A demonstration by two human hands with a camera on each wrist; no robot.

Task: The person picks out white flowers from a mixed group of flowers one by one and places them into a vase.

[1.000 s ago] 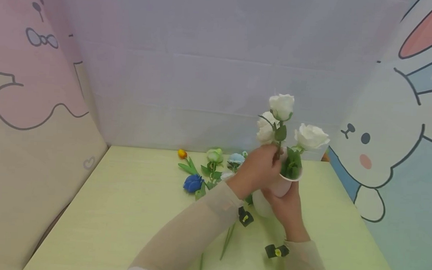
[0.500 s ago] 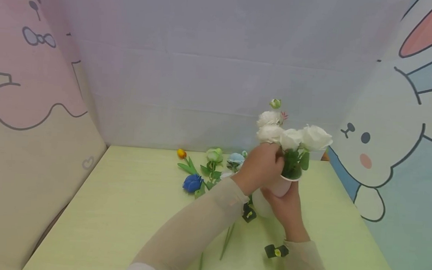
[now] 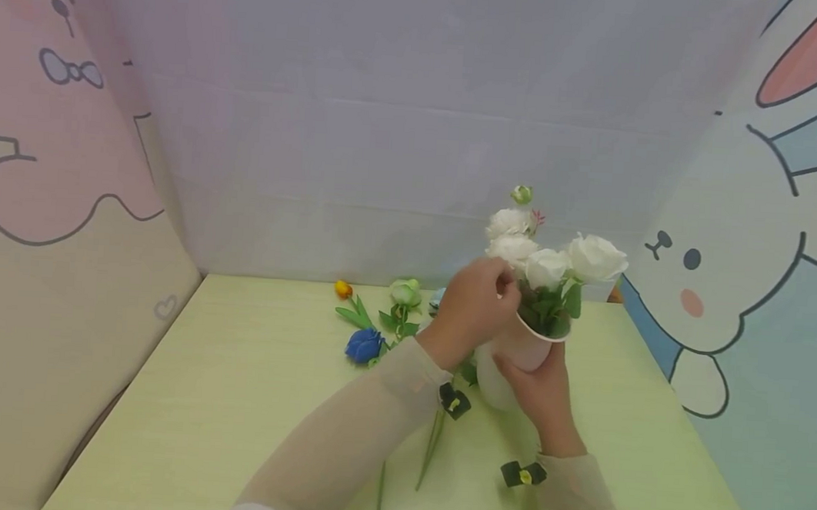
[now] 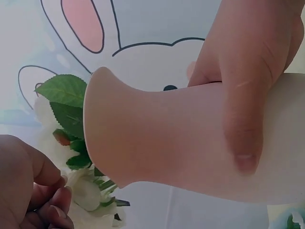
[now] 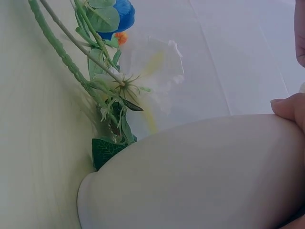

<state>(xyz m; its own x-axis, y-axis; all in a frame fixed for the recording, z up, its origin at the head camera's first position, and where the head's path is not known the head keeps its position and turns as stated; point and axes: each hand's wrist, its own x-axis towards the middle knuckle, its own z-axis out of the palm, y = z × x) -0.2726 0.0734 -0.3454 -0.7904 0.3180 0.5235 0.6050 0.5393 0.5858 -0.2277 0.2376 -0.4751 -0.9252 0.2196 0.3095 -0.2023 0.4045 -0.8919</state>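
Note:
A white vase (image 3: 502,387) with a flared mouth leans to the right over the table, its base low. My right hand (image 3: 547,397) grips it around the neck; the thumb (image 4: 245,138) lies along its side in the left wrist view. White roses (image 3: 595,257) and smaller white blooms (image 3: 510,223) with green leaves (image 3: 568,302) stand in the mouth. Beside the rim, my left hand (image 3: 475,305) is next to the blooms, its fingers loosely curled. In the left wrist view nothing shows between the left hand's fingertips (image 4: 61,183).
Left of the vase lie several loose flowers on the pale yellow table (image 3: 248,401): a blue flower (image 3: 364,346), an orange tulip (image 3: 343,288) and a pale green bloom (image 3: 405,292). Their long stems (image 3: 429,449) run toward the front. A printed cloth (image 3: 386,154) rises behind the table.
The white rose that my left hand held above the mouth has gone down among the others. My left hand has let go and drawn slightly left. The right hand keeps its grip.

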